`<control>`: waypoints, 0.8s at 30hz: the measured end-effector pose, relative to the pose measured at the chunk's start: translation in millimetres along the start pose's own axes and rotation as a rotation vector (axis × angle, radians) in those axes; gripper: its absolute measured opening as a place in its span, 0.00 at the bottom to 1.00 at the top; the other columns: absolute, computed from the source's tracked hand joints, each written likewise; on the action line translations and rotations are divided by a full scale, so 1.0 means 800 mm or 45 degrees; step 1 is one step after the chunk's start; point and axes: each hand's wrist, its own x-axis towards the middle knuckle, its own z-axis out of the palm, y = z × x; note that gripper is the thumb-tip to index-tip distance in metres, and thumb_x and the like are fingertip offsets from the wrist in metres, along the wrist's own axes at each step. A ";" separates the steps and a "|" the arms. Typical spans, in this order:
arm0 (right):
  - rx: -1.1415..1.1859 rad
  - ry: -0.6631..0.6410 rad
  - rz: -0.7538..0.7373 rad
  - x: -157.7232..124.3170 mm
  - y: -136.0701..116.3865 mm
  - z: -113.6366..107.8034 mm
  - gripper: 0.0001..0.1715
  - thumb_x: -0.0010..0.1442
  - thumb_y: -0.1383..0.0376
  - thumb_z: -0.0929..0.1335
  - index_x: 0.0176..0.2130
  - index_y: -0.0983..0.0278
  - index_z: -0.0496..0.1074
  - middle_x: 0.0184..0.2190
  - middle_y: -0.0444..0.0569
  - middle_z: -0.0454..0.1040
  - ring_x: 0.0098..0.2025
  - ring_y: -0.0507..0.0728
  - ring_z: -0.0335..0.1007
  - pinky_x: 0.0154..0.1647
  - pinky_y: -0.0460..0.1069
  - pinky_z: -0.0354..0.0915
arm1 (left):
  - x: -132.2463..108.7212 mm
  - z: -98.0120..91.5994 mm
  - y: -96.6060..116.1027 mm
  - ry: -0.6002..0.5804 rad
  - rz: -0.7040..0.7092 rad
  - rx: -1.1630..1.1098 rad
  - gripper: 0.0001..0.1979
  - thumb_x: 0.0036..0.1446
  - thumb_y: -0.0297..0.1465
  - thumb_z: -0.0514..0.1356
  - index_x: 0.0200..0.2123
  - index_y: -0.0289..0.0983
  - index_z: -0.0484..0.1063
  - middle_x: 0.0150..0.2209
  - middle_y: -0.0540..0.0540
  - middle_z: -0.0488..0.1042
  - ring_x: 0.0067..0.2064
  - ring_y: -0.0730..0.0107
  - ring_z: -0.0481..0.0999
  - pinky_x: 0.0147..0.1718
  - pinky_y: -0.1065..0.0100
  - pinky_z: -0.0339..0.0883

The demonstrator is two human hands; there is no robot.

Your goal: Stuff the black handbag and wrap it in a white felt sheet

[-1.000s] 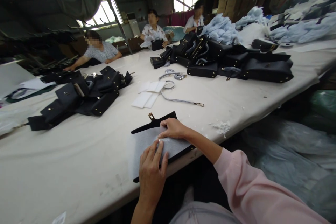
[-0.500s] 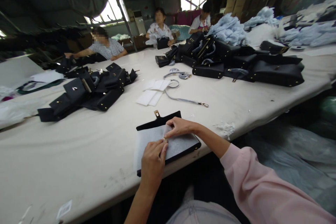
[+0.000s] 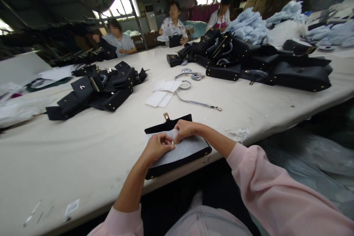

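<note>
A black handbag (image 3: 177, 166) lies at the table's front edge, its flap (image 3: 168, 124) folded back with a gold clasp plate (image 3: 166, 116) at the flap's edge. Over the bag's front rests a thin whitish protective sheet (image 3: 190, 151). A small gold lock piece (image 3: 173, 142) shows at the sheet, between my fingertips. My left hand (image 3: 159, 146) is closed, thumb and fingers pinching at the sheet beside this piece. From the other side my right hand (image 3: 186, 129) also pinches the sheet; its fingertips are partly hidden.
Folded white foam sheets (image 3: 163, 94) and a wrapped strap (image 3: 196, 102) lie beyond the bag. Piles of black bags stand left (image 3: 102, 88) and right (image 3: 293, 70). White scraps (image 3: 239, 133) lie near the right edge. Several co-workers (image 3: 174, 25) sit across the table.
My left hand has moved up and turned inward to the sheet's middle, where the gold lock piece now shows. My right hand remains at the sheet. A co-worker at left has raised a black item.
</note>
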 end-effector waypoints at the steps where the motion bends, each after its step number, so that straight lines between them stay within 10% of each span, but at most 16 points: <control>1: -0.015 0.007 -0.003 0.002 0.001 0.000 0.18 0.34 0.61 0.78 0.21 0.65 0.69 0.18 0.39 0.64 0.23 0.51 0.56 0.21 0.47 0.49 | 0.002 -0.001 0.001 -0.021 -0.018 -0.011 0.19 0.34 0.37 0.69 0.31 0.33 0.75 0.26 0.49 0.73 0.27 0.72 0.67 0.28 0.68 0.58; 10: 0.049 -0.082 -0.155 0.001 0.018 -0.010 0.15 0.43 0.58 0.74 0.26 0.64 0.68 0.21 0.38 0.62 0.25 0.50 0.54 0.23 0.47 0.48 | 0.014 -0.007 0.006 -0.047 -0.143 -0.082 0.19 0.28 0.35 0.71 0.27 0.33 0.76 0.23 0.48 0.72 0.25 0.72 0.68 0.27 0.69 0.58; 24: -0.148 0.252 -0.203 0.003 0.010 0.022 0.23 0.46 0.51 0.75 0.22 0.64 0.65 0.18 0.38 0.56 0.24 0.49 0.52 0.24 0.47 0.45 | -0.015 -0.007 -0.006 0.150 0.002 0.137 0.13 0.41 0.38 0.65 0.30 0.35 0.79 0.29 0.45 0.78 0.32 0.64 0.73 0.31 0.66 0.63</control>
